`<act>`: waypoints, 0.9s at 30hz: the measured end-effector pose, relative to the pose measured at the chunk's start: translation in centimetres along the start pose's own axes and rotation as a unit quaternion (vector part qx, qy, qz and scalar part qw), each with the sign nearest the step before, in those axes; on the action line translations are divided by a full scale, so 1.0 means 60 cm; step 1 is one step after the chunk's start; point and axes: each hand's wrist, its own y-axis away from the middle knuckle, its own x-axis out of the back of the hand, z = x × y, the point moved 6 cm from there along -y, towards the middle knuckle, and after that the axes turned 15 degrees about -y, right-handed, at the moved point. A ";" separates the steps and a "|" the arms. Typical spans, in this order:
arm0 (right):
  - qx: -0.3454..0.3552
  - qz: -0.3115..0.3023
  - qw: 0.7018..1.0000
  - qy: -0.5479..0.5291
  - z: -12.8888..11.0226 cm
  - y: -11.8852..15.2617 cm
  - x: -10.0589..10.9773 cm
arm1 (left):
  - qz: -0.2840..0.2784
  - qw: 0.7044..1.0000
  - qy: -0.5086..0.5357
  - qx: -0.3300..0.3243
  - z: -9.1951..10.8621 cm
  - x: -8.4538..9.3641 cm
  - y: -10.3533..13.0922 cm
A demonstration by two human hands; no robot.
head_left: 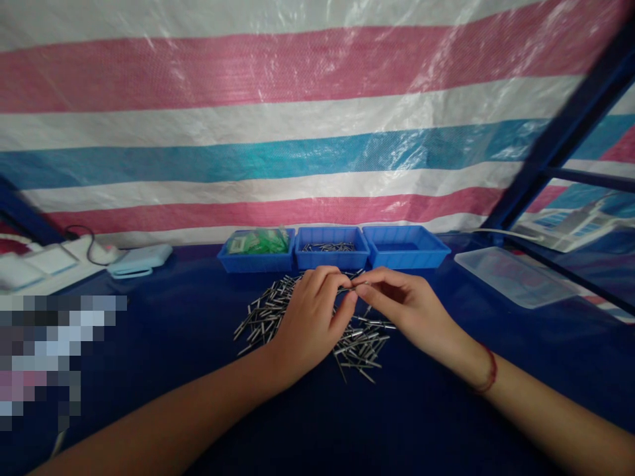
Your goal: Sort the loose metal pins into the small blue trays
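A loose pile of silvery blind rivets lies on the dark blue table. Over the pile, my left hand is closed in a pinch, its fingertips on a thin metal rivet. My right hand meets it from the other side, thumb and forefinger pinching the same rivet's end. Fingers cover most of this rivet. Part of the pile is hidden beneath my left hand. Just behind the hands stands a blue bin with several rivets in it.
Left of that bin is another blue bin with green plastic packets; to the right, a third blue bin. A clear plastic lid lies at right. White power strips and a light blue case sit at left.
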 end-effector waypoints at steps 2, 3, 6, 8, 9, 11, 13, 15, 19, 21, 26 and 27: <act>0.018 0.000 1.000 0.011 -0.005 0.001 -0.001 | -0.003 1.000 0.003 -0.003 0.000 -0.002 0.000; 0.023 0.001 1.000 0.016 -0.006 0.002 -0.001 | -0.003 1.000 0.005 -0.002 -0.001 -0.002 -0.001; 0.022 0.019 0.999 0.024 -0.006 0.003 0.001 | 0.003 1.000 0.016 0.004 -0.002 0.000 -0.001; 0.018 0.035 0.999 0.035 -0.004 0.003 0.004 | 0.005 1.000 0.022 0.008 -0.001 0.001 -0.001; 0.019 0.039 0.998 0.040 -0.004 0.003 0.005 | 0.006 1.000 0.024 0.009 0.000 0.002 -0.001; 0.029 0.040 0.998 0.045 -0.007 0.004 0.004 | 0.003 1.000 0.027 0.010 0.002 0.003 -0.001; 0.045 0.030 0.997 0.046 -0.012 0.006 0.001 | 0.000 1.000 0.029 0.009 0.002 0.003 -0.001; 0.058 0.026 0.997 0.049 -0.016 0.008 0.000 | -0.005 1.000 0.028 0.008 0.002 0.002 -0.002; 0.060 0.054 0.996 0.043 -0.013 0.009 0.004 | -0.007 0.999 0.041 0.013 -0.002 0.001 -0.004; 0.062 0.053 0.996 0.047 -0.012 0.010 0.004 | -0.008 0.999 0.049 0.018 -0.003 0.001 -0.004; 0.080 0.038 0.991 0.102 -0.021 0.011 0.001 | 0.004 0.997 0.075 0.027 -0.004 0.005 -0.003; 0.085 0.031 0.989 0.121 -0.023 0.011 0.000 | 0.009 0.996 0.079 0.029 -0.004 0.006 -0.003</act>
